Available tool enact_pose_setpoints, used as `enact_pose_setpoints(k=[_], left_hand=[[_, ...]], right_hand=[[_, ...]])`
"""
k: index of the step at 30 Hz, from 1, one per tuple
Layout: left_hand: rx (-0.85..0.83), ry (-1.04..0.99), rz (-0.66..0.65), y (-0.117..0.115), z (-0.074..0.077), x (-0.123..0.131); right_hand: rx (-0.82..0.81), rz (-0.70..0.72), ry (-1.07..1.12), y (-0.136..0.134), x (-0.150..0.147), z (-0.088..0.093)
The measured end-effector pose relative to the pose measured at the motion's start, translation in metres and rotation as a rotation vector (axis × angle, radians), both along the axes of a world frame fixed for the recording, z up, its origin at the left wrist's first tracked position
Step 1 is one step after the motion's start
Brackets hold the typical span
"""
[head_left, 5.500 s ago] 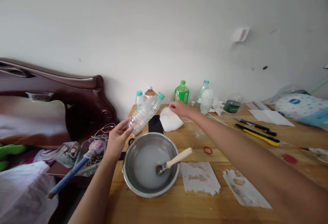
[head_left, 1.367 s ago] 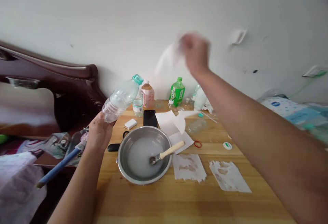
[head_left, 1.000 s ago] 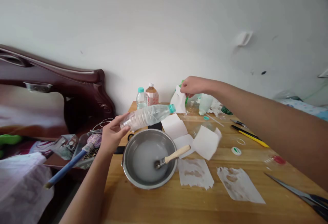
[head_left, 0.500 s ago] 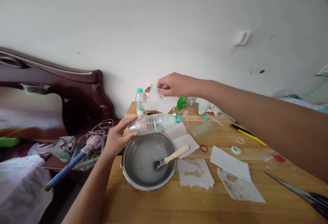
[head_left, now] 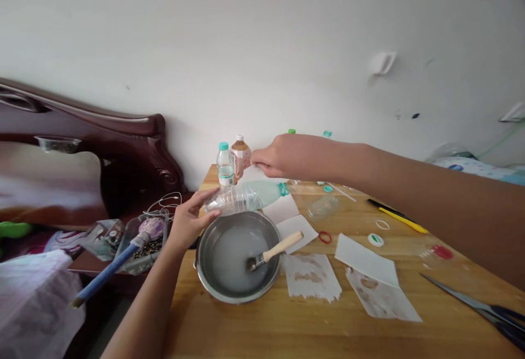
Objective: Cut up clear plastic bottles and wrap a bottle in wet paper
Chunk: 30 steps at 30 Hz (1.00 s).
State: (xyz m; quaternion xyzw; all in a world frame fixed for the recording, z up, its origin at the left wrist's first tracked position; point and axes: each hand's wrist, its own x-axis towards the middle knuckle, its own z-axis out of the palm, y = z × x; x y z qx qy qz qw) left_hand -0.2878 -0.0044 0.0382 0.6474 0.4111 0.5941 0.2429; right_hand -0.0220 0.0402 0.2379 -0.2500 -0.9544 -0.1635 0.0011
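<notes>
My left hand (head_left: 196, 215) grips the base end of a clear plastic bottle (head_left: 246, 196), which lies sideways above the rim of a steel bowl (head_left: 203, 277). The bottle's teal neck points right. Beyond it, my right hand (head_left: 270, 159) pinches the edge of a sheet of white paper (head_left: 251, 174), partly hidden behind the bottle. Cloudy whitish liquid (head_left: 229, 260) fills part of the bowl. A brush (head_left: 283, 247) with a pale wooden handle rests in it, bristles in the liquid, handle over the right rim.
Behind stand a teal-capped bottle (head_left: 225, 164) and a brown drink bottle (head_left: 241, 154). To the right lie stained papers (head_left: 314, 277), folded paper (head_left: 371, 260), a red ring (head_left: 325, 237), a yellow cutter (head_left: 404, 221) and scissors (head_left: 484, 308). A blue-handled stick (head_left: 106, 274) lies at the left.
My right hand has come down with the paper, uncovering the brown drink bottle; the sheet has dropped behind the clear bottle. My left hand and the clear bottle stay nearly still.
</notes>
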Motion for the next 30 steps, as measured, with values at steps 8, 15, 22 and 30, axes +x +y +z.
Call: enact_pose_setpoints(k=[8,15,22,30], left_hand=[[-0.03,-0.058,0.033,-0.003,0.004,0.002],[-0.04,-0.124,0.038,-0.006,0.009,0.005],[-0.044,-0.132,0.065,-0.01,0.013,0.007],[0.023,-0.263,-0.026,-0.008,0.008,0.002]], right_hand=[[0.228,0.115,-0.144,-0.03,0.005,-0.024],[0.357,0.265,0.025,-0.057,0.013,-0.064],[0.401,0.274,0.136,-0.071,0.017,-0.1],[0.048,0.117,0.76,-0.063,0.056,-0.081]])
